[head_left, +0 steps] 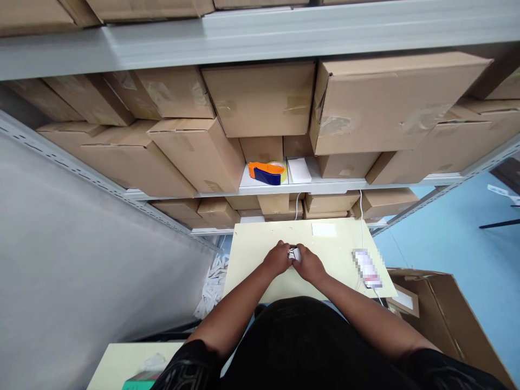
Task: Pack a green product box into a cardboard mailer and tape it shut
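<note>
Above the middle of the pale yellow table [268,233], my left hand [278,258] and my right hand [310,264] meet around a small white and silver object [294,253]. The fingers of both hands are closed on it, thumbs toward each other. They cover most of it, so I cannot make out its kind. Behind the right hand a white paper slip [324,229] lies flat on the table. Farther right rests a phone [366,268] with a blurred screen and a white cable by it.
Shelves [260,40] packed with cardboard boxes [260,97] rise behind the table. An orange and blue tape dispenser [267,173] and a white stack of paper [299,170] sit on the middle shelf. An open carton [450,319] stands at right; paper scraps [214,284] lie at left.
</note>
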The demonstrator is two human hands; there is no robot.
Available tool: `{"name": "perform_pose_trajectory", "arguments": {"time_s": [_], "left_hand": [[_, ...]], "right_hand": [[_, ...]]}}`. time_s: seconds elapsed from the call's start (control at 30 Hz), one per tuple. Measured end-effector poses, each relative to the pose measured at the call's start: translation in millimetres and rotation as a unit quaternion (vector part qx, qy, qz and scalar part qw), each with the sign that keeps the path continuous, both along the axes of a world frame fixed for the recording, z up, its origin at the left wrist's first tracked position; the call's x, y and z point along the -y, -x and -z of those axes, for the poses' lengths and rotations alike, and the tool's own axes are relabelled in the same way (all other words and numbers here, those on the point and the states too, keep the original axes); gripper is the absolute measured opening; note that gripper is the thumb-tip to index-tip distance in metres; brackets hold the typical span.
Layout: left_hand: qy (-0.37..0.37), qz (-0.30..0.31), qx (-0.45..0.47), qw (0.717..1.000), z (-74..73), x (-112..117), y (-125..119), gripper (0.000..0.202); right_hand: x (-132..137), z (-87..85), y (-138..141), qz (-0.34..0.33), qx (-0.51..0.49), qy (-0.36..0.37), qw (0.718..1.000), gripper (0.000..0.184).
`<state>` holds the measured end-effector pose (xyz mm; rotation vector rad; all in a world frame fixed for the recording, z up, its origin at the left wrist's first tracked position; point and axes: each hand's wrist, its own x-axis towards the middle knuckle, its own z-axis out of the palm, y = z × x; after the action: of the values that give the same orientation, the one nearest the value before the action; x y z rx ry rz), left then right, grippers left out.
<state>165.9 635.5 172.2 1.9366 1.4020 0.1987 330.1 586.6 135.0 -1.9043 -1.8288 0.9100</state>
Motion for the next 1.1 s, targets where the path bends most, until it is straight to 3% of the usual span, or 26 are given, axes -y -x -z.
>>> {"name": "perform_pose_trajectory", "arguments": {"time_s": [0.13,0.33,0.53,0.7,0.8,0.9,1.1], "left_hand": [[0.004,0.028,-0.009,1.000,4.1,-3.4,-8.2,0.031],[0.016,0.025,-0.037,0.999,3.8,-13.4,-18.2,0.039],[0.038,0.068,-0.108,0.991,1.4,-25.3,-32.3,0.035],[0.019,0.100,-0.118,0.988,-3.1,-26.9,-45.0,0.033],[0.002,0.123,-0.118,0.985,-13.0,-25.0,-43.2,0.040],[-0.034,0.105,-0.109,0.988,-29.5,-19.5,-34.1,0.042],[-0.118,0.054,0.010,0.991,-76.5,0.9,8.3,0.034]], "right_hand": [[3.4,6.6,-5.9,0.019,-0.012,-0.015,1.000,0.054],[6.7,18.9,-20.5,0.136,-0.159,-0.003,0.978,0.054],[16.5,22.9,-13.3,0.095,-0.119,0.040,0.987,0.088],[4.8,18.7,-15.3,0.056,-0.150,-0.002,0.987,0.102],[-5.9,15.1,-19.8,-0.009,-0.118,-0.028,0.993,0.089],[-10.2,15.5,-20.8,-0.039,-0.065,-0.025,0.997,0.075],[-10.1,22.4,-14.8,-0.060,-0.044,-0.035,0.997,0.089]]}}
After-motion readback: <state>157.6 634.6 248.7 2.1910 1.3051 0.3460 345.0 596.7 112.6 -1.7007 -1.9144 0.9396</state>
